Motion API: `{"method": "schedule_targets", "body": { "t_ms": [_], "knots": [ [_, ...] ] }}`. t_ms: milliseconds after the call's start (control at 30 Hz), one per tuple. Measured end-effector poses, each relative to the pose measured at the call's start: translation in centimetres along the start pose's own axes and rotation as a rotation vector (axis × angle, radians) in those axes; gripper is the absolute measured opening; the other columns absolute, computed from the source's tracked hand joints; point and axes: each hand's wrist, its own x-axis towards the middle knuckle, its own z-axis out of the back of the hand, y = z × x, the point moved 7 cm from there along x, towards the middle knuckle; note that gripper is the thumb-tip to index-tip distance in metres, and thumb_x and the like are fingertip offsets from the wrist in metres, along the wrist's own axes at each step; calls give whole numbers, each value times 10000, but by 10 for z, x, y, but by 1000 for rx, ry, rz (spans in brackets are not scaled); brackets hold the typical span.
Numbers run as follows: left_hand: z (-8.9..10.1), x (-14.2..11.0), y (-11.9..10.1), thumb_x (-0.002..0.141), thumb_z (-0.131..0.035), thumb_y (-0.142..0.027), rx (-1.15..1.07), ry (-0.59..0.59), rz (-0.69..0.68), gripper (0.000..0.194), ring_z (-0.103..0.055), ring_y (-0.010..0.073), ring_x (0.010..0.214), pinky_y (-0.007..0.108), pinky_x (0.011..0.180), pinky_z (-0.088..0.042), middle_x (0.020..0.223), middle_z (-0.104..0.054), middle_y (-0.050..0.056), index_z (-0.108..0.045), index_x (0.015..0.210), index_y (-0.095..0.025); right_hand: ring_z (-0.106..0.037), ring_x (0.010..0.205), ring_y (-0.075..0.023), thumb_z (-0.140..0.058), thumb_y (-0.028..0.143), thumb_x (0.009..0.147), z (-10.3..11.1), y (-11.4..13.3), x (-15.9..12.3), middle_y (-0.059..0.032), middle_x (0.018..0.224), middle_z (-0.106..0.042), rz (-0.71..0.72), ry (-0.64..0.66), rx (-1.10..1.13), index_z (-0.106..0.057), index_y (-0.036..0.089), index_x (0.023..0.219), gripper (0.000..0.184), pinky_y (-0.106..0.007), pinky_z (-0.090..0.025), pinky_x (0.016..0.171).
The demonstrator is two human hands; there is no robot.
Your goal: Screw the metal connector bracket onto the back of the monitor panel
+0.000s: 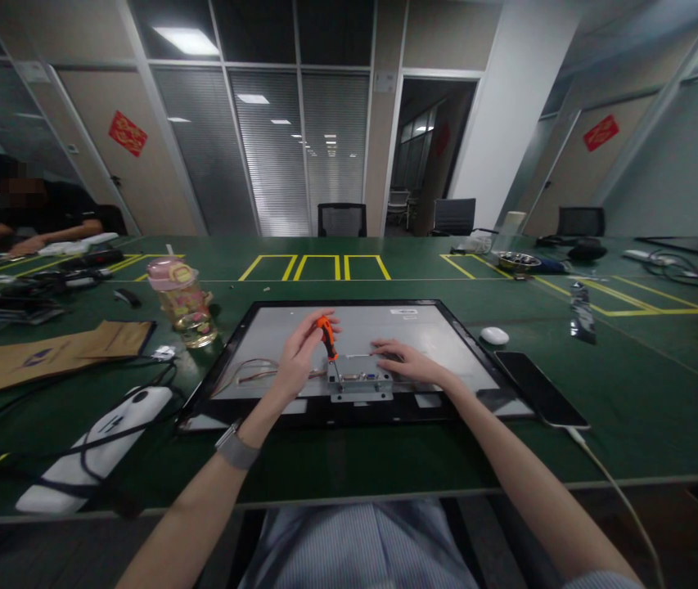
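A flat monitor panel (440, 327) lies face down on the green table, its grey metal back up. My left hand (295, 361) is closed round an orange-handled screwdriver (327, 337), held upright with its tip on a small metal connector board (359, 383) at the panel's near edge. My right hand (403, 360) rests flat on the panel just right of the board, fingers stretched out and touching it. Thin coloured wires (250, 375) run along the panel to the left of my left hand.
A pink-lidded bottle (182, 301), brown paper bag (47, 353) and white device with black cables (94, 448) lie left. A white mouse-like object (494, 335) and a phone (538, 386) with a cable lie right. Another person (23, 214) sits at far left.
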Motion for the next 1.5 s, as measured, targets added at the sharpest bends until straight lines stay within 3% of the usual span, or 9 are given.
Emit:
{"method": "schedule_targets", "body": {
  "t_ms": [167,367,567,800,1000,1200,1400,1500],
  "knots": [
    [0,1,-2,882,-551,-325,36,0,-1,351,-629,190,927,360,856,-530,1091,-620,96,-579,1199,-176,-442,1316,-271,-531,520,863,0,1,0,-102,1403,-507,-2,4,-9,-649,202,1161,452,-470,-290,1128],
    [8,-2,-11,739,-729,-263,265,-139,-155,238,-571,122,790,252,765,-521,913,-562,23,-701,968,-206,-442,1317,-265,-527,504,871,-1,-3,1,-105,1407,-502,3,1,-9,-642,205,1168,438,-478,-292,1125],
    [1,-1,-5,904,-506,-321,83,-31,-33,326,-628,180,906,339,834,-530,1111,-609,96,-613,1181,-185,-458,1301,-270,-531,511,867,-2,-3,2,-109,1388,-521,25,-3,-20,-650,198,1157,443,-473,-309,1116],
    [10,-1,-15,771,-689,-257,283,-167,-153,190,-568,135,823,258,780,-513,888,-554,25,-706,953,-207,-439,1319,-275,-522,490,873,0,2,-1,-103,1403,-506,-4,10,-15,-644,204,1166,428,-477,-296,1124],
    [2,-2,-14,914,-477,-284,156,-54,-99,298,-613,173,901,339,838,-517,1027,-607,70,-630,1159,-207,-442,1316,-267,-524,495,873,0,-1,0,-98,1403,-505,-3,8,-27,-639,207,1172,430,-472,-291,1128],
    [9,-1,-15,811,-651,-257,283,-127,-168,205,-560,135,827,250,769,-496,911,-549,31,-695,1005,-210,-437,1319,-266,-519,502,875,-2,-5,0,-94,1407,-501,1,-3,-18,-636,213,1175,433,-475,-280,1133],
    [8,-1,-14,910,-470,-293,166,-81,-110,309,-613,186,945,337,865,-502,1129,-592,85,-654,1141,-200,-440,1317,-274,-514,511,873,-2,-4,1,-118,1400,-506,21,7,-15,-637,185,1173,460,-491,-264,1137],
    [5,-1,-15,905,-500,-284,181,-63,-115,309,-614,176,907,326,831,-511,1053,-613,81,-636,1169,-199,-425,1328,-280,-525,528,862,-2,-4,1,-110,1403,-505,12,7,-7,-640,197,1172,468,-495,-254,1141]
  ]
}}
